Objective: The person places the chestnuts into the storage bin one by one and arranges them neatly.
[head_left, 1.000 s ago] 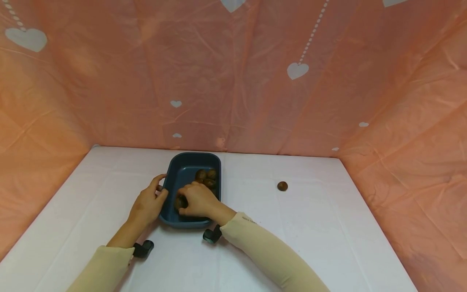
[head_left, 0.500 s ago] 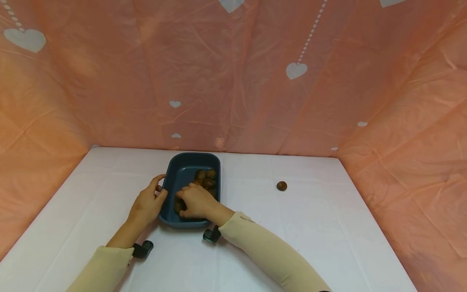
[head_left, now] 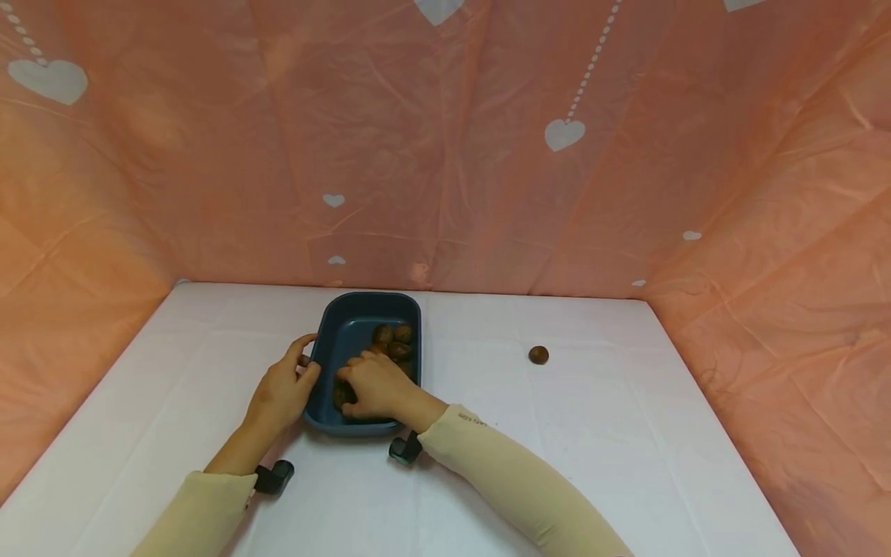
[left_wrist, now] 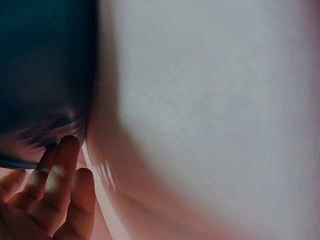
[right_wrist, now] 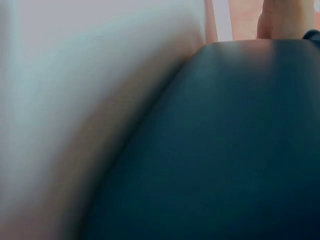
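A dark blue rectangular tray [head_left: 336,340] with rounded corners stands on the table, holding several round brown nuts that look like chestnuts [head_left: 399,350]. My left hand [head_left: 277,394] rests against the tray's left side, thumb and fingertips touching the outer wall. In the left wrist view its fingers [left_wrist: 62,170] lie against the blue wall. Over the near part of the tray, my right hand [head_left: 379,387] reaches in with bent fingers around a chestnut [head_left: 343,393], partly hidden by the hand. The right wrist view is mostly filled by the tray's outer wall [right_wrist: 210,140].
A single chestnut [head_left: 539,355] lies on the white-covered table [head_left: 592,449] to the right of the tray. Orange cloth [head_left: 445,170] with white hearts hangs behind and at both sides. A small black camera [head_left: 274,478] is worn at each wrist.
The right hand's fingers shift very slightly over the chestnut in the tray. The left hand, the tray and the lone chestnut stay in place.
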Motion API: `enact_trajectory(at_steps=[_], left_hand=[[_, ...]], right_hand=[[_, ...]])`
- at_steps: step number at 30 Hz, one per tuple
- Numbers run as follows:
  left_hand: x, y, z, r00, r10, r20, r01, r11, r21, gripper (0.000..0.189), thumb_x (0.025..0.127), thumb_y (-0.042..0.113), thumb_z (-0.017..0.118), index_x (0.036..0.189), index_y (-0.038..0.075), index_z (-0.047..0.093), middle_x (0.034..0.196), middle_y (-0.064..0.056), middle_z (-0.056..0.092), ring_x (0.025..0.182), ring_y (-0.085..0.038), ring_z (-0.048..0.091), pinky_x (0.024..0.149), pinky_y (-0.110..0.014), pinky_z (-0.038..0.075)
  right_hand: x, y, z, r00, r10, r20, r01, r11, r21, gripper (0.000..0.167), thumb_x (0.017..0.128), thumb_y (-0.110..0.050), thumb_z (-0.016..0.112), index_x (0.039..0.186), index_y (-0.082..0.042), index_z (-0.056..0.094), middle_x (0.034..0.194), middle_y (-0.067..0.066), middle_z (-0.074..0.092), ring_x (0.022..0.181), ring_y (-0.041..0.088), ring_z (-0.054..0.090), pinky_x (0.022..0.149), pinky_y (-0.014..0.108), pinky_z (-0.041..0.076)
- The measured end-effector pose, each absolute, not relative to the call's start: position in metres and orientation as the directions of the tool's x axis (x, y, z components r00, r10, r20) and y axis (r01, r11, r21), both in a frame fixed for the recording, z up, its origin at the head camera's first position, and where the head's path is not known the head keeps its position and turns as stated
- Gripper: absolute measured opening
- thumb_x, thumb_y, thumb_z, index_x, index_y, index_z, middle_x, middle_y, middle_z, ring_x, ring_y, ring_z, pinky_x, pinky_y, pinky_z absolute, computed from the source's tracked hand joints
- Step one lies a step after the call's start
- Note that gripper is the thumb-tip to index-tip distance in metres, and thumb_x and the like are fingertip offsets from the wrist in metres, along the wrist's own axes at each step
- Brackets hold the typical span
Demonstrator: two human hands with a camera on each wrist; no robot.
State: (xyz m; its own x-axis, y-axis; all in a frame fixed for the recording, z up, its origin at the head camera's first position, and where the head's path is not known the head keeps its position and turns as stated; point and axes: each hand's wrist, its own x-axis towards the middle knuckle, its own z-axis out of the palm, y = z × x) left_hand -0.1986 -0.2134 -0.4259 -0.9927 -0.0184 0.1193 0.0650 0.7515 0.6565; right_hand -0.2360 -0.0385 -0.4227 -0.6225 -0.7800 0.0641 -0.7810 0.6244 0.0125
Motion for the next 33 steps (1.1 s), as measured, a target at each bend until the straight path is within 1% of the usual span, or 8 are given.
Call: enact_trajectory(at_steps=[4,8,11,17,21,24,29,33], left_hand=[[-0.2,-0.214,-0.427,-0.993,-0.02,0.119,0.063,0.757,0.65,0.049,0.096,0.023,0.041,0.144,0.012,0.037,0.109,-0.015,0.062,0.091,-0.027,0.063,0.074,-0.038,0.047],[-0.2,-0.214,-0.428,-0.994,-0.017,0.112,0.06,0.759,0.648,0.049,0.097,0.023,0.041,0.144,0.012,0.037,0.109,-0.015,0.062,0.092,-0.027,0.063,0.075,-0.039,0.048],[-0.2,-0.215,-0.429,-0.995,-0.011,0.101,0.057,0.757,0.651,0.05,0.097,0.023,0.04,0.145,0.012,0.036,0.11,-0.016,0.061,0.092,-0.027,0.062,0.075,-0.04,0.048],[-0.2,-0.215,-0.429,-0.995,-0.013,0.103,0.058,0.757,0.651,0.049,0.097,0.023,0.04,0.145,0.012,0.036,0.11,-0.015,0.062,0.092,-0.026,0.063,0.075,-0.039,0.048],[-0.2,-0.215,-0.43,-0.994,-0.023,0.107,0.052,0.76,0.648,0.049,0.097,0.023,0.041,0.144,0.012,0.037,0.11,-0.014,0.061,0.091,-0.026,0.062,0.073,-0.036,0.046],[-0.2,-0.215,-0.431,-0.994,-0.026,0.109,0.051,0.761,0.647,0.049,0.097,0.023,0.041,0.144,0.012,0.037,0.109,-0.014,0.061,0.09,-0.025,0.061,0.073,-0.035,0.044],[-0.2,-0.215,-0.43,-0.993,-0.024,0.114,0.055,0.763,0.644,0.049,0.097,0.023,0.041,0.144,0.012,0.037,0.109,-0.014,0.061,0.088,-0.024,0.061,0.071,-0.033,0.044],[-0.2,-0.215,-0.429,-0.994,-0.019,0.112,0.058,0.762,0.645,0.049,0.097,0.024,0.04,0.144,0.012,0.037,0.109,-0.014,0.061,0.087,-0.024,0.06,0.07,-0.034,0.044]], right_hand=[[-0.236,-0.037,-0.423,-0.616,-0.783,0.079,-0.785,0.619,0.011,0.038,0.078,-0.04,0.072,0.111,-0.021,0.069,0.104,-0.004,0.067,0.094,0.013,0.056,0.088,0.028,0.046],[-0.234,-0.034,-0.42,-0.608,-0.786,0.113,-0.792,0.61,-0.024,0.039,0.082,-0.039,0.069,0.116,-0.019,0.068,0.105,-0.004,0.066,0.092,0.013,0.056,0.085,0.026,0.046],[-0.232,-0.03,-0.416,-0.606,-0.782,0.143,-0.795,0.599,-0.094,0.04,0.083,-0.037,0.068,0.118,-0.019,0.067,0.107,-0.005,0.066,0.093,0.012,0.056,0.084,0.025,0.046],[-0.229,-0.013,-0.404,-0.615,-0.758,0.217,-0.786,0.566,-0.249,0.034,0.082,-0.033,0.07,0.114,-0.021,0.068,0.106,-0.005,0.067,0.094,0.012,0.057,0.078,0.025,0.046],[-0.23,0.005,-0.393,-0.623,-0.74,0.254,-0.779,0.559,-0.285,0.033,0.081,-0.03,0.069,0.112,-0.019,0.069,0.104,-0.002,0.068,0.093,0.014,0.057,0.077,0.026,0.046],[-0.233,0.022,-0.386,-0.648,-0.715,0.265,-0.759,0.576,-0.304,0.032,0.081,-0.029,0.069,0.111,-0.017,0.07,0.105,-0.001,0.068,0.093,0.015,0.058,0.078,0.027,0.047],[-0.237,0.052,-0.376,-0.718,-0.65,0.252,-0.691,0.62,-0.371,0.032,0.082,-0.027,0.067,0.111,-0.015,0.069,0.108,0.003,0.067,0.097,0.019,0.059,0.081,0.034,0.048],[-0.241,0.077,-0.372,-0.776,-0.58,0.25,-0.628,0.672,-0.392,0.031,0.081,-0.027,0.068,0.11,-0.017,0.068,0.103,0.002,0.066,0.096,0.019,0.059,0.079,0.035,0.049]])
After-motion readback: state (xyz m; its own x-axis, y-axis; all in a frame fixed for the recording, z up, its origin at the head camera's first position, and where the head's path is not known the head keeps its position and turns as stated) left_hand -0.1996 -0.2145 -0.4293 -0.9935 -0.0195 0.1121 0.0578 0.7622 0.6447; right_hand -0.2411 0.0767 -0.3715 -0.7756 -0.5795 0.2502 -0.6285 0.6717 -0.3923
